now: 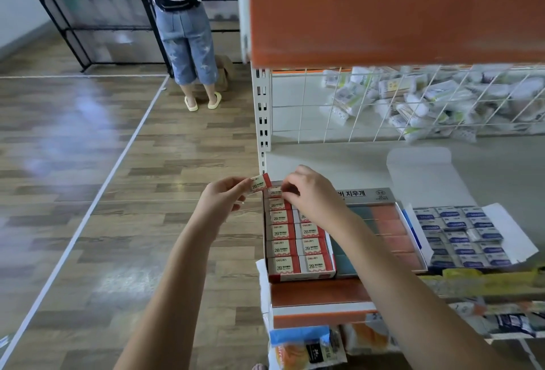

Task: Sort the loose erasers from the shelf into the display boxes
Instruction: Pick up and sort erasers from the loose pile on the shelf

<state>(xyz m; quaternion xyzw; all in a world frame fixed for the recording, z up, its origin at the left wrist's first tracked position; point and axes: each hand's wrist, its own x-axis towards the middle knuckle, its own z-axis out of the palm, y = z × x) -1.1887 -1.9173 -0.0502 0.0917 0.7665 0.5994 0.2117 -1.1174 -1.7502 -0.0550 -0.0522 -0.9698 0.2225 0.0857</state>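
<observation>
The left hand (224,197) holds one loose eraser (259,183) pinched between thumb and fingertips; the eraser is in a red and cream sleeve marked 2B, tilted, raised just beyond the hand's fingertips and just outside the far left corner of the red display box (298,240). The right hand (309,195) sits close beside it, fingers curled down over the far end of that box, its fingertips on a second 2B eraser (275,192) at the top of the box's left column; whether it pinches that eraser or only presses it cannot be told. The two hands are near each other, the held eraser between them.

Under and nearer than the right hand, the red box holds two columns of matching 2B erasers lying flat, labels up. The box stands at the left front edge of the shelf (339,160), with the right forearm crossing over its right side. To the right of the right forearm lies a tray of teal and salmon blocks (386,222) with a grey header strip bearing Korean print, and further right an open white box of blue-labelled erasers (463,237), its lid flap folded back. Beyond both hands, behind a white wire grid (354,104), lies a heap of small packets. Far beyond the left hand a person (188,30) in cropped jeans stands on the wooden floor (88,192), facing a black rack.
</observation>
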